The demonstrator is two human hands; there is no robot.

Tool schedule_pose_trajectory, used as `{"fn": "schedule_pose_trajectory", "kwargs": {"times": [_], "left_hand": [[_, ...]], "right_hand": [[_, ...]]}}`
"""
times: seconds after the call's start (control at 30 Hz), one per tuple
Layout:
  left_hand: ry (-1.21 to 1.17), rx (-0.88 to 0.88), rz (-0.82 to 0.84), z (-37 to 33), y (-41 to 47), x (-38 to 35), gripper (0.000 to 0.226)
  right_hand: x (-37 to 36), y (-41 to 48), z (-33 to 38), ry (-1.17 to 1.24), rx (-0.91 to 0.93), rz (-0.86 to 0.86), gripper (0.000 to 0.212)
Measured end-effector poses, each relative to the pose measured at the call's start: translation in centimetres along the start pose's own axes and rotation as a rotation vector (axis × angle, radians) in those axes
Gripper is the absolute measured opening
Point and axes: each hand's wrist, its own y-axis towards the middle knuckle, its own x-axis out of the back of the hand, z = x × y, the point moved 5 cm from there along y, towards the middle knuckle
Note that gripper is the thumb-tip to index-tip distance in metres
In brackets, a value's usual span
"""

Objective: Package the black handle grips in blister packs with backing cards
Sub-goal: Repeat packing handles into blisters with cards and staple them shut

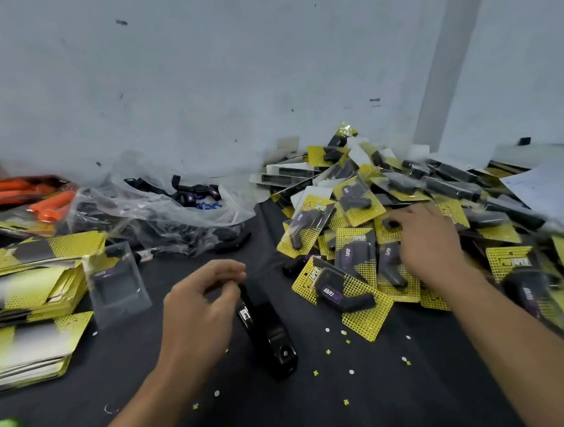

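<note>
— Where are the grips (192,195)?
— Loose ones sit in the bag (131,202), left of centre. Packed ones make the heap (356,208) at right. Your right hand (431,247) lies on it, fingers out. Your left hand (199,306) hangs loosely curled, empty, over the stapler (270,333).
</note>
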Motion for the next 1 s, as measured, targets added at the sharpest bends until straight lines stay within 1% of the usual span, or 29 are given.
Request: {"fn": "schedule_pose_trajectory", "kwargs": {"times": [0.13,0.23,0.27,0.3,0.37,0.43,0.47,0.5,0.57,0.63,0.7,0.77,0.83,0.9,0.93,0.97,1.0], "left_hand": [[0.001,-0.064,0.01,-2.1,0.0,-3.0,0.038],[0.046,-0.052,0.047,-2.3,0.2,-4.1,0.041],[0.06,-0.039,0.054,-2.1,0.2,-4.2,0.041],[0.065,-0.021,0.058,-2.0,0.2,-4.2,0.041],[0.079,-0.001,0.065,-1.8,0.3,-4.1,0.039],[0.076,0.005,0.069,-1.7,0.4,-4.0,0.036],[0.054,0.012,0.065,-1.8,0.6,-3.9,0.035],[0.004,0.021,0.047,-1.8,0.8,-3.8,0.032],[-0.197,0.074,-0.034,-1.6,1.1,-3.3,0.026],[-0.382,0.145,-0.1,-1.6,1.2,-2.2,0.022],[-0.367,0.117,-0.043,-2.1,1.1,-1.2,0.018],[-0.32,0.11,0.06,-2.3,1.0,-0.4,0.016],[-0.4,0.19,0.074,-1.8,0.7,0.6,0.021],[-0.49,0.243,0.051,-1.1,0.5,1.7,0.026],[-0.535,0.263,0.06,-0.9,0.4,2.0,0.029],[-0.593,0.276,0.085,-0.8,0.2,2.2,0.033],[-0.656,0.285,0.117,-0.9,0.2,2.2,0.036]], "right_hand": [[-0.3,1.2,0.0,-0.217,0.093,-0.02,0.049],[-0.3,2.4,-0.1,-0.186,0.122,0.079,0.044],[-0.2,2.6,0.0,-0.165,0.13,0.093,0.045],[0.1,2.7,0.0,-0.147,0.134,0.075,0.049],[1.1,2.4,0.2,-0.102,0.134,-0.028,0.06],[2.6,1.4,1.4,0.022,0.137,-0.172,0.076],[3.3,0.5,2.6,0.116,0.16,-0.215,0.078],[3.8,-0.5,4.2,0.214,0.195,-0.22,0.079],[4.4,-3.1,7.8,0.424,0.283,-0.146,0.083],[4.6,-6.2,11.5,0.601,0.416,-0.039,0.089],[4.3,-9.1,14.7,0.668,0.56,0.015,0.091],[3.9,-11.1,17.0,0.721,0.63,0.003,0.086],[3.4,-11.8,17.9,0.77,0.594,-0.044,0.087],[3.2,-11.2,17.5,0.855,0.448,-0.079,0.096],[3.1,-10.7,16.9,0.972,0.332,-0.05,0.098],[3.0,-10.3,16.4,1.147,0.215,0.011,0.093],[2.7,-10.0,16.1,1.343,0.136,0.082,0.082]]}}
